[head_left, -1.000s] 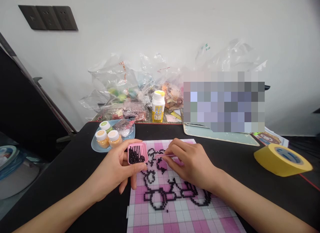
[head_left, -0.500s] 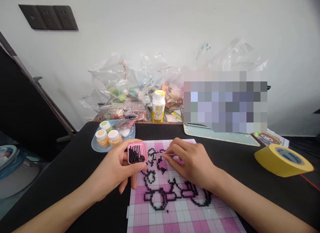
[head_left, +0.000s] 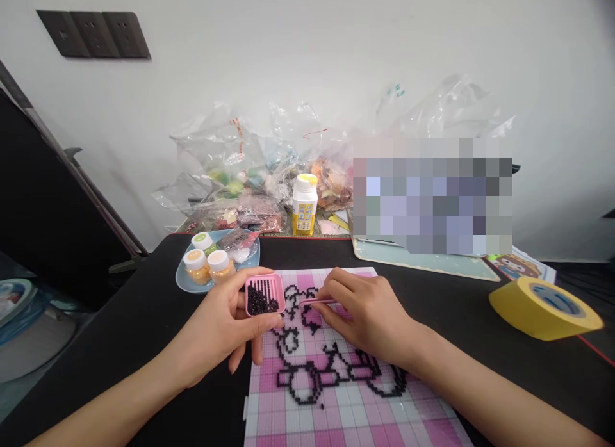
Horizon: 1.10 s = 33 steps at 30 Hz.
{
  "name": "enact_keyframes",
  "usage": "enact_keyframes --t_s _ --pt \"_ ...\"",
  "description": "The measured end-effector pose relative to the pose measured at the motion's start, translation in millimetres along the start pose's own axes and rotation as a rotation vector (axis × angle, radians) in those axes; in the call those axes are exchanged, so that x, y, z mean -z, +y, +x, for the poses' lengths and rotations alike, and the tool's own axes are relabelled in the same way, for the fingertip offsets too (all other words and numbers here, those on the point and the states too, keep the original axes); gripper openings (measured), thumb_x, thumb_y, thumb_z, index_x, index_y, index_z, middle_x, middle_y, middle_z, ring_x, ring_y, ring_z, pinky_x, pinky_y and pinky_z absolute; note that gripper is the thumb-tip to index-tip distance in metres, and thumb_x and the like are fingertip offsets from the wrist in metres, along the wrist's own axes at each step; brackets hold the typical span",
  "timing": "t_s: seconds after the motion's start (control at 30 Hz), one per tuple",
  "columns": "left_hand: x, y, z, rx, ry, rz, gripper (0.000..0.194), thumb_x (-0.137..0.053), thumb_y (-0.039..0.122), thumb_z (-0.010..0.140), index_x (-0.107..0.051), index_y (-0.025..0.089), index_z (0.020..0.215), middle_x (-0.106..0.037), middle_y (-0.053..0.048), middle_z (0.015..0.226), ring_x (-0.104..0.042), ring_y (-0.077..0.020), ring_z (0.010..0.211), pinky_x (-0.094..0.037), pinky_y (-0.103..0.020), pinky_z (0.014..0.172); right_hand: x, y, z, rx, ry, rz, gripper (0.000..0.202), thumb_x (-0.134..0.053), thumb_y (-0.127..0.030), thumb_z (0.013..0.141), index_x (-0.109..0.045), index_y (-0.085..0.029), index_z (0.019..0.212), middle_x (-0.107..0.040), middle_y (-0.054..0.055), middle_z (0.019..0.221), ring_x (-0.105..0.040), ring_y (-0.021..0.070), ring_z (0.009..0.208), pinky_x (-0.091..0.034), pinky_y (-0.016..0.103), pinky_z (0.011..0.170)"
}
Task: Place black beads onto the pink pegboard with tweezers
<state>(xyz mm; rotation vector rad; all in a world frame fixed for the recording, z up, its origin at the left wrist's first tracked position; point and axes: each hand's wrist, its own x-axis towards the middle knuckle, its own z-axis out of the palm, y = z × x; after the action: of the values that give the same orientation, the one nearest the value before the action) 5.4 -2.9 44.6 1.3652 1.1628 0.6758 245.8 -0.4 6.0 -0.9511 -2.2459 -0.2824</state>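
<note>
My left hand (head_left: 225,325) grips a small pink ridged tray (head_left: 280,293) between thumb and fingers, tilted toward me. Black beads (head_left: 260,300) lie in it, some lined up in its grooves. With closed fingers, my right hand (head_left: 368,309) holds pink tweezers (head_left: 314,301), their tip pointing left over the upper part of the pegboard. Whether a bead sits in the tip is too small to tell. The pink-and-white checked pegboard (head_left: 331,421) carries an outline of black beads (head_left: 303,402). My right hand and forearm hide part of its right side.
On the left, a blue plate (head_left: 181,277) bears several jars of beads (head_left: 196,268) and a small bag. Behind stand a white-and-yellow bottle (head_left: 304,203) and plastic bags (head_left: 221,146). A yellow tape roll (head_left: 521,312) lies to the right. A bin (head_left: 33,344) stands at lower left.
The tweezers' tip has shifted slightly down, with a small movement of my right hand. My left hand and the tray are almost unmoved.
</note>
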Motion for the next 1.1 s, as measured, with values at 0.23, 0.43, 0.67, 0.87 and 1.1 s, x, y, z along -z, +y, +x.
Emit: enact_keyframes --t_s 0.23,0.43,0.67,0.87,1.1 --pt "-0.3 0 -1 0.003 -0.001 -0.002 0.067 -0.082 0.038 0.076 -0.048 0.02 0.131 -0.068 0.005 0.066 -0.058 -0.0098 0.036 -0.035 -0.013 0.028 0 1 -1 0.0 -0.012 -0.007 0.025 -0.051 -0.028 0.101 -0.065 -0.018 0.082 -0.065 -0.001 0.075 -0.056 0.0091 0.057 -0.029 0.024 0.047" --pt "-4.5 6 -6 0.016 0.039 0.02 0.062 -0.079 0.034 0.079 -0.048 0.02 0.131 -0.065 0.007 0.062 -0.051 -0.0048 0.034 -0.033 -0.011 0.031 -1 2 -1 0.008 -0.015 -0.009 0.025 -0.052 -0.028 0.101 -0.065 -0.018 0.082 -0.065 0.0 0.076 -0.057 0.0096 0.057 -0.029 0.025 0.048" --pt "-5.0 7 -5 0.02 0.035 0.025 0.06 -0.078 0.031 0.079 -0.048 0.02 0.13 -0.064 0.009 0.062 -0.048 -0.0035 0.033 -0.032 -0.01 0.03 -2 1 0 0.006 0.002 -0.003 0.024 -0.052 -0.028 0.101 -0.065 -0.018 0.083 -0.065 0.0 0.076 -0.058 0.0105 0.057 -0.031 0.025 0.046" --pt "-4.6 8 -5 0.035 0.005 0.022 0.059 -0.079 0.027 0.081 -0.049 0.019 0.131 -0.066 0.008 0.06 -0.056 -0.0063 0.037 -0.036 -0.009 0.031 2 -4 3 -0.009 0.092 0.123 0.018 -0.052 -0.023 0.102 -0.065 -0.015 0.092 -0.066 0.003 0.081 -0.06 0.0106 0.062 -0.041 0.023 0.05" --pt "-3.1 6 -5 0.052 -0.08 0.012 0.062 -0.08 0.025 0.081 -0.049 0.021 0.134 -0.067 0.008 0.063 -0.062 -0.0079 0.041 -0.039 -0.008 0.031 -1 -8 2 0.077 0.06 0.205 0.019 -0.047 -0.019 0.103 -0.064 -0.012 0.104 -0.067 0.008 0.09 -0.063 0.0156 0.072 -0.05 0.026 0.055"
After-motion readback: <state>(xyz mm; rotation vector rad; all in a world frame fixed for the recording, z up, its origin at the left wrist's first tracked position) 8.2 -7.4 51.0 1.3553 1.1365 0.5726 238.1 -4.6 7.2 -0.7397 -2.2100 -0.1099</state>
